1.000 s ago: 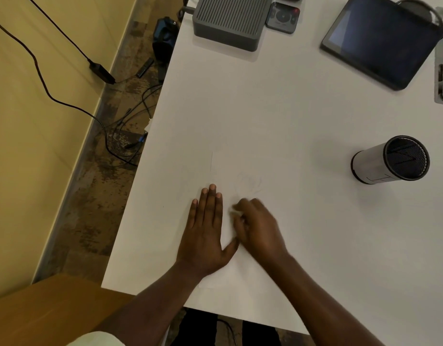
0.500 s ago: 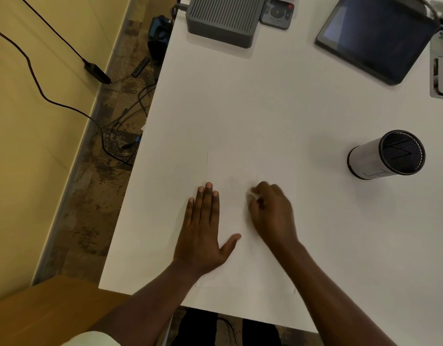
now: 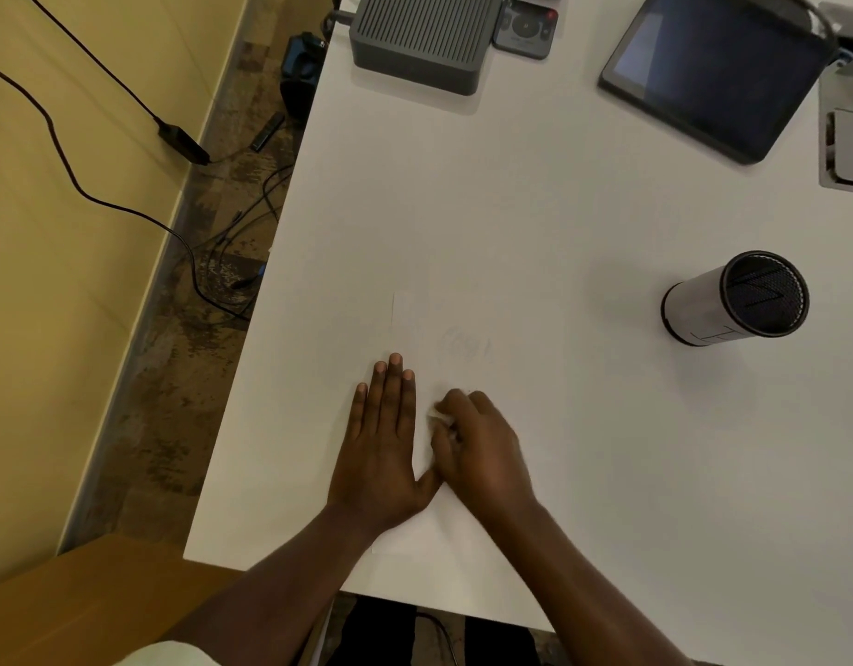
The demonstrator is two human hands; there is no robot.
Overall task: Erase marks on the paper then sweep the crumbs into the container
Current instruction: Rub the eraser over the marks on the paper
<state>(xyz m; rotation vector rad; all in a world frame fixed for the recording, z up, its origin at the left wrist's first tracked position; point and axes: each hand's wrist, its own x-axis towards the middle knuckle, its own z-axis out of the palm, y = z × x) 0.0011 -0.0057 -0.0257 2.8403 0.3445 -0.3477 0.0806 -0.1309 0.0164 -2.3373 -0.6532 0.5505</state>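
Note:
A white sheet of paper (image 3: pixel 506 377) lies on the white table (image 3: pixel 463 185), hard to tell from it. Faint pencil marks (image 3: pixel 465 347) show on the sheet just beyond my fingers. My left hand (image 3: pixel 383 444) lies flat on the paper's left part, fingers together and thumb out. My right hand (image 3: pixel 482 449) is curled beside it, pinching a small white eraser (image 3: pixel 436 415) against the paper below the marks. A cylindrical mesh container (image 3: pixel 736 298) with a dark rim stands to the right, well away from both hands.
At the table's far edge sit a grey ribbed box (image 3: pixel 422 38), a small remote (image 3: pixel 525 26) and a dark tablet (image 3: pixel 707 69). A grey panel (image 3: pixel 847 137) is at the right edge. Cables (image 3: pixel 126 209) trail on the floor left of the table.
My right hand with the eraser has pulled back toward me from the marks, after moving out to them half a second ago. The left hand stays flat on the paper.

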